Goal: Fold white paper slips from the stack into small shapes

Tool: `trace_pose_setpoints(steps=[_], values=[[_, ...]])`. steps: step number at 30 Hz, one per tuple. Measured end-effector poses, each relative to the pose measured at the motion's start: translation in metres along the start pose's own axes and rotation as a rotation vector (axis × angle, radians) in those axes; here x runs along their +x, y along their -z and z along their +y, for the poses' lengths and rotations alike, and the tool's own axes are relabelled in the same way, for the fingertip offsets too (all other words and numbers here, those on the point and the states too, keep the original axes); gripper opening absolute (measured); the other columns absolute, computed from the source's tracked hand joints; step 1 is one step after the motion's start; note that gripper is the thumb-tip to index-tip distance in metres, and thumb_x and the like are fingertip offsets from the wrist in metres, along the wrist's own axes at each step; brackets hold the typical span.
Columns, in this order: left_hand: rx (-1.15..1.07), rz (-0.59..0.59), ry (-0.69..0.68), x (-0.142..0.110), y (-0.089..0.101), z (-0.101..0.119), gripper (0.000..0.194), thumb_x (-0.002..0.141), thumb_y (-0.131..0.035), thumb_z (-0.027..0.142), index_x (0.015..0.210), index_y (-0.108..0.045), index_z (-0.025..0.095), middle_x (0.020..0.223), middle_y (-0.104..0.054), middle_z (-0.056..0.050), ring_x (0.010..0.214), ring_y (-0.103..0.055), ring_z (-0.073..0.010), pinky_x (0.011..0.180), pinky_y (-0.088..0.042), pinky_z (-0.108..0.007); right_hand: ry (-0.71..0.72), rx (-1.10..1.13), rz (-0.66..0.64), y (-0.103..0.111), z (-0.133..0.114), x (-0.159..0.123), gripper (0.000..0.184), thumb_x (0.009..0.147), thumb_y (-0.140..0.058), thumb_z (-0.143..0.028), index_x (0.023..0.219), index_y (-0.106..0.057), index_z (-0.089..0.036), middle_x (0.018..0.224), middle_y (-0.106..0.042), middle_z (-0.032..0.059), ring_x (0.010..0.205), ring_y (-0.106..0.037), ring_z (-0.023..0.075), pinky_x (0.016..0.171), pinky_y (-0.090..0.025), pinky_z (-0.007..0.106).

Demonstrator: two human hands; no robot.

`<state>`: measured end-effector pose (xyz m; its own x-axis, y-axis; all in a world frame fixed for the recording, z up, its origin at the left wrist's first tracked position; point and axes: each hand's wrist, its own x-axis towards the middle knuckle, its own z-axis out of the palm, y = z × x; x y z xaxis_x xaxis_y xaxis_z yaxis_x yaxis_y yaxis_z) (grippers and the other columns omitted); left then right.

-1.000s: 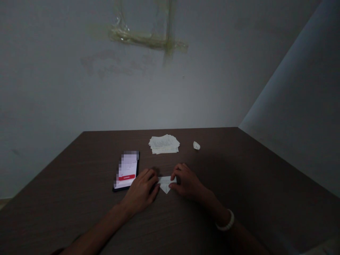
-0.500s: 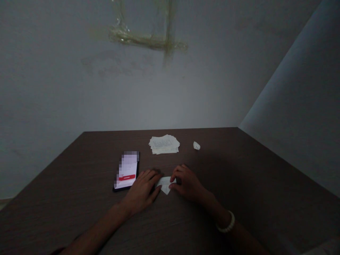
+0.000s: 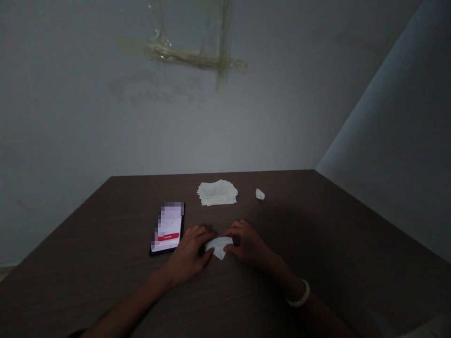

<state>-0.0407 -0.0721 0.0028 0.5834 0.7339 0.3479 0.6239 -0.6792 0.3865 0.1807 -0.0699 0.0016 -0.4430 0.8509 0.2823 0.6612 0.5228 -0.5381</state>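
Note:
A small folded piece of lined paper (image 3: 220, 246) lies on the table before me, its pointed end towards me and its far edge bowed up. My left hand (image 3: 190, 251) pinches its left side between thumb and fingers. On the paper's right side, my right hand (image 3: 248, 241) has its thumb at the near face and its fingers at the far edge. Part of the paper is hidden under the fingers of both hands.
A phone (image 3: 168, 230) with a lit screen lies left of my left hand. Farther back sits a stack of paper pieces (image 3: 217, 192). A small folded white paper (image 3: 260, 194) rests to its right. The brown table (image 3: 141, 192) meets a wall (image 3: 268, 126) with tape on it.
My right fingers have shifted left along the paper's far edge. That edge was straight before and is now curved upwards. The phone and the stack stay where they were.

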Motion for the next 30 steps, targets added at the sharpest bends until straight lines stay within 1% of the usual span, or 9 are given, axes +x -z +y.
trace_pose_setpoints(steps=[5,9,12,15,18,21,23,26,30], values=[[-0.012,-0.029,0.040,0.0022,0.0021,0.0033,0.014,0.081,-0.058,0.016,0.092,-0.064,0.020,0.091,-0.060,-0.004,0.092,-0.053,-0.0233,0.081,-0.041,-0.038,-0.002,0.004,0.024,0.0013,-0.0004,-0.0004,0.024,0.066,-0.081,-0.021,0.085,-0.066,-0.019,0.088,-0.061,0.0022,0.086,-0.054,0.0179,0.079,-0.039,0.030],[-0.018,-0.012,0.036,0.0034,0.0028,0.0047,0.005,0.081,-0.057,0.017,0.082,-0.062,0.018,0.086,-0.060,-0.003,0.087,-0.052,-0.0218,0.077,-0.041,-0.036,0.016,0.021,0.034,0.0021,-0.0024,-0.0007,0.022,0.068,-0.079,-0.019,0.082,-0.063,-0.018,0.081,-0.062,-0.0001,0.079,-0.055,0.0160,0.079,-0.039,0.030],[0.009,0.023,0.024,0.0050,0.0055,0.0046,0.010,0.086,-0.053,0.020,0.079,-0.061,0.018,0.082,-0.060,-0.003,0.082,-0.052,-0.0207,0.074,-0.041,-0.035,0.033,0.024,0.073,0.0038,-0.0047,0.0004,0.015,0.073,-0.076,-0.019,0.081,-0.063,-0.019,0.078,-0.064,-0.0006,0.075,-0.056,0.0149,0.083,-0.038,0.031],[0.079,0.083,-0.024,0.0049,0.0086,0.0040,0.016,0.089,-0.048,0.019,0.081,-0.061,0.017,0.081,-0.060,-0.004,0.081,-0.050,-0.0206,0.073,-0.039,-0.035,0.071,-0.020,0.140,0.0061,-0.0063,0.0009,0.005,0.080,-0.068,-0.017,0.084,-0.066,-0.020,0.081,-0.064,0.0014,0.079,-0.056,0.0155,0.081,-0.039,0.030],[0.197,0.115,-0.109,0.0026,0.0099,0.0040,0.017,0.090,-0.045,0.017,0.087,-0.062,0.016,0.084,-0.060,-0.006,0.082,-0.048,-0.0220,0.073,-0.038,-0.036,0.151,-0.141,0.163,0.0077,-0.0067,-0.0011,0.012,0.082,-0.063,-0.014,0.091,-0.067,-0.021,0.089,-0.063,0.0040,0.086,-0.053,0.0177,0.077,-0.040,0.029],[0.292,0.053,-0.158,0.0003,0.0085,0.0050,0.017,0.090,-0.046,0.014,0.089,-0.063,0.016,0.085,-0.060,-0.008,0.082,-0.047,-0.0230,0.071,-0.037,-0.036,0.249,-0.265,0.093,0.0076,-0.0066,-0.0046,0.014,0.085,-0.060,-0.016,0.093,-0.068,-0.023,0.089,-0.064,0.0037,0.086,-0.050,0.0190,0.078,-0.039,0.031],[0.323,-0.011,-0.167,-0.0003,0.0066,0.0054,0.017,0.089,-0.046,0.012,0.088,-0.063,0.016,0.085,-0.059,-0.008,0.083,-0.048,-0.0233,0.072,-0.037,-0.037,0.279,-0.295,0.027,0.0067,-0.0062,-0.0064,0.013,0.086,-0.059,-0.017,0.092,-0.069,-0.024,0.088,-0.064,0.0027,0.084,-0.050,0.0186,0.077,-0.038,0.032],[0.330,-0.082,-0.165,0.0001,0.0039,0.0046,0.018,0.089,-0.047,0.011,0.085,-0.063,0.016,0.085,-0.059,-0.007,0.085,-0.049,-0.0237,0.074,-0.037,-0.037,0.264,-0.271,-0.030,0.0053,-0.0049,-0.0076,0.012,0.086,-0.059,-0.017,0.090,-0.069,-0.023,0.087,-0.064,0.0020,0.083,-0.050,0.0178,0.076,-0.039,0.031],[0.273,-0.138,-0.127,0.0018,0.0036,0.0033,0.019,0.089,-0.049,0.012,0.080,-0.064,0.017,0.084,-0.059,-0.007,0.084,-0.051,-0.0229,0.074,-0.040,-0.036,0.223,-0.207,-0.026,0.0044,-0.0039,-0.0078,0.011,0.087,-0.060,-0.020,0.085,-0.070,-0.022,0.087,-0.064,0.0027,0.085,-0.051,0.0173,0.075,-0.040,0.029]])
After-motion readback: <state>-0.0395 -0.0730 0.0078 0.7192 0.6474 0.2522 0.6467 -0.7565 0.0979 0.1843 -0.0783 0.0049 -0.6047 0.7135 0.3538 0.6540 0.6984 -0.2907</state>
